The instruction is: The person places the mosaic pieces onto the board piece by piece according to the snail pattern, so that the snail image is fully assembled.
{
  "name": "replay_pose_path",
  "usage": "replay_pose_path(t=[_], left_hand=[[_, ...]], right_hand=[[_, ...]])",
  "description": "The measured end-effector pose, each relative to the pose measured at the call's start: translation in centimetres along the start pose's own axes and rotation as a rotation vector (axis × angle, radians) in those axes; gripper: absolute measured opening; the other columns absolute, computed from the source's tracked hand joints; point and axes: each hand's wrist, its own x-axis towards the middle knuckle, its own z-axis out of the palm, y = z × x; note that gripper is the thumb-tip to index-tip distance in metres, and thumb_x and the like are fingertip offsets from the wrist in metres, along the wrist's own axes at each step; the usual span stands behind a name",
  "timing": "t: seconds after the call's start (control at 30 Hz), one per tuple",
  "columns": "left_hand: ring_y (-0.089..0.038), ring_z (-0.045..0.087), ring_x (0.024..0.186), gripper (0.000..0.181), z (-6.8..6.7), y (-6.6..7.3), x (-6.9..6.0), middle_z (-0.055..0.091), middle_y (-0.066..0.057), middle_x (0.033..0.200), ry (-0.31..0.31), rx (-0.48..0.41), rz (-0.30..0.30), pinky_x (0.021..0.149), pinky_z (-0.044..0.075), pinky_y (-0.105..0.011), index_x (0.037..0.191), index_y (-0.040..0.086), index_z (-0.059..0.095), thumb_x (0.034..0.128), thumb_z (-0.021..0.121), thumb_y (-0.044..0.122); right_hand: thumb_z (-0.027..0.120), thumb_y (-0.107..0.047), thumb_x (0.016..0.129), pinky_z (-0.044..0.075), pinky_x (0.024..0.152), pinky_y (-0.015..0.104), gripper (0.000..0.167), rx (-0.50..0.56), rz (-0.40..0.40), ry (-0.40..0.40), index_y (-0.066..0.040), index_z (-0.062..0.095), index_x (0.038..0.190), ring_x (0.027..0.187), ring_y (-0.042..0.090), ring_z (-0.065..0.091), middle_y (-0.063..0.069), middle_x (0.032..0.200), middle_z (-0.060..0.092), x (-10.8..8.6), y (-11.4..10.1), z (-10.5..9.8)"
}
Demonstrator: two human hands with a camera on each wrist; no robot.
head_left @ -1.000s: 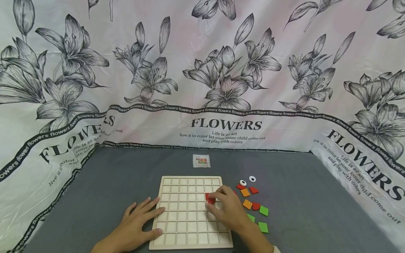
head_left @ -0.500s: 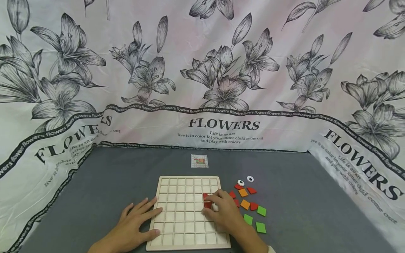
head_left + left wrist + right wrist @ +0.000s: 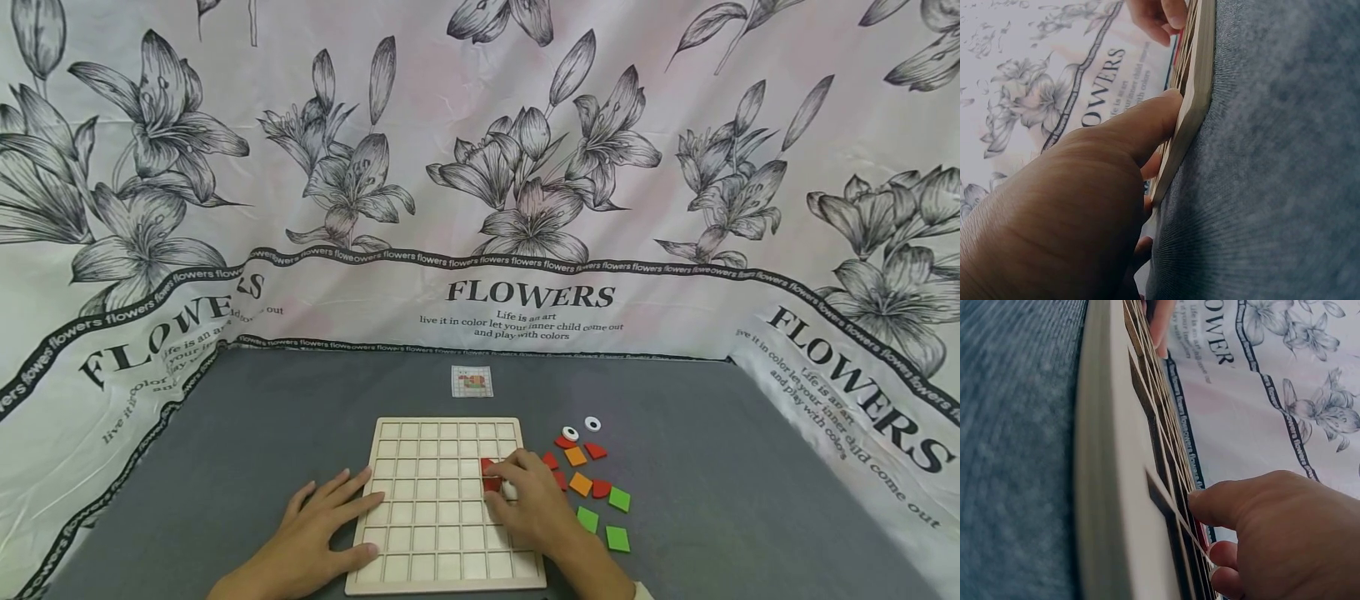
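A pale wooden grid board lies on the grey cloth. My left hand rests along its left edge, fingers spread and straight, thumb on the rim; the left wrist view shows that thumb against the board's edge. Over the right part of the grid, my right hand holds a red tile between thumb and index finger, low in a grid cell. Directly above it, another red tile sits in a cell, partly hidden by the index finger. In the right wrist view, the right thumb reaches the grid.
Right of the board lie loose tiles: orange squares, green squares, red pieces and two white discs with black dots. A small picture card lies behind the board. A flower-printed curtain borders the table.
The right hand has lowered the red tile into the cell below the other red tile, its thumb shifting slightly. The left hand stays on the board's edge. The head view has shifted a little.
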Motion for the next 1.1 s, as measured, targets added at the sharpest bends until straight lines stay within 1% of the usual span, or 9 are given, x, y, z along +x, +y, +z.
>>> replay_pose_path(t=[0.23,0.47,0.6,0.77,0.8,0.83,1.0,1.03,1.1], left_hand=[[-0.039,0.026,0.138,0.062,-0.1,-0.1,-0.1,0.037,-0.006,0.151,0.005,0.005,0.007,0.1,0.005,-0.068,0.137,0.022,0.058,0.0873,0.06,0.059],[-0.04,0.025,0.138,0.063,-0.2,0.0,-0.1,0.036,-0.007,0.152,-0.008,-0.008,-0.003,0.099,0.004,-0.069,0.138,0.02,0.057,0.0879,0.06,0.058],[-0.041,0.024,0.138,0.063,-0.2,0.0,-0.1,0.035,-0.007,0.152,-0.022,-0.022,-0.012,0.099,0.004,-0.069,0.138,0.02,0.057,0.0877,0.06,0.058],[-0.041,0.024,0.139,0.063,-0.1,-0.1,0.0,0.033,-0.007,0.153,-0.031,-0.037,-0.017,0.099,0.004,-0.069,0.139,0.021,0.056,0.0876,0.06,0.058],[-0.041,0.024,0.139,0.064,-0.1,-0.1,0.0,0.033,-0.007,0.153,-0.032,-0.035,-0.017,0.099,0.004,-0.068,0.139,0.021,0.056,0.0874,0.06,0.059],[-0.04,0.024,0.139,0.064,-0.1,-0.1,0.1,0.033,-0.007,0.153,-0.032,-0.032,-0.018,0.099,0.004,-0.068,0.139,0.022,0.056,0.0873,0.06,0.059],[-0.04,0.023,0.139,0.063,-0.1,-0.1,0.0,0.033,-0.007,0.153,-0.032,-0.03,-0.014,0.099,0.004,-0.068,0.139,0.023,0.056,0.0877,0.06,0.059],[-0.04,0.023,0.139,0.063,-0.1,-0.1,0.0,0.033,-0.007,0.153,-0.032,-0.031,-0.014,0.099,0.004,-0.068,0.139,0.023,0.056,0.0878,0.06,0.059],[-0.041,0.023,0.139,0.063,-0.1,-0.2,0.0,0.033,-0.007,0.153,-0.032,-0.034,-0.011,0.099,0.004,-0.068,0.14,0.022,0.055,0.0881,0.06,0.058]], right_hand=[[0.078,-0.008,0.076,0.046,0.066,0.028,0.02,0.007,0.002,-0.013,-0.01,0.074,0.095,0.079,0.01,0.05,-0.002,0.088,0.058,0.2,-0.2,0.0],[0.079,-0.008,0.076,0.047,0.068,0.03,0.022,0.073,0.006,0.065,-0.009,0.074,0.097,0.083,0.012,0.052,-0.001,0.091,0.059,0.8,-0.5,-1.3],[0.079,-0.008,0.077,0.049,0.07,0.031,0.024,0.096,-0.025,0.097,-0.01,0.074,0.1,0.089,0.011,0.053,-0.003,0.095,0.059,1.0,-0.5,-2.6],[0.081,-0.004,0.075,0.049,0.069,0.032,0.029,0.082,-0.074,0.167,-0.01,0.072,0.102,0.089,0.016,0.056,-0.002,0.096,0.059,1.3,0.1,-4.5],[0.081,-0.003,0.074,0.048,0.064,0.031,0.029,0.08,-0.085,0.184,-0.009,0.072,0.102,0.084,0.015,0.055,0.0,0.095,0.059,1.4,0.3,-4.9],[0.081,-0.002,0.074,0.048,0.063,0.032,0.03,0.08,-0.09,0.202,-0.009,0.072,0.102,0.082,0.015,0.055,0.001,0.095,0.06,1.4,0.5,-5.3],[0.081,-0.001,0.073,0.046,0.058,0.032,0.033,0.056,-0.077,0.301,-0.009,0.072,0.103,0.078,0.012,0.052,0.002,0.097,0.06,1.2,2.0,-7.4],[0.081,-0.001,0.073,0.047,0.061,0.033,0.033,0.05,-0.066,0.316,-0.009,0.072,0.104,0.083,0.013,0.054,0.002,0.097,0.061,1.2,2.4,-7.7],[0.081,-0.002,0.073,0.046,0.062,0.031,0.033,0.036,-0.048,0.346,-0.008,0.073,0.104,0.082,0.014,0.054,0.002,0.096,0.061,1.0,3.1,-8.4]])
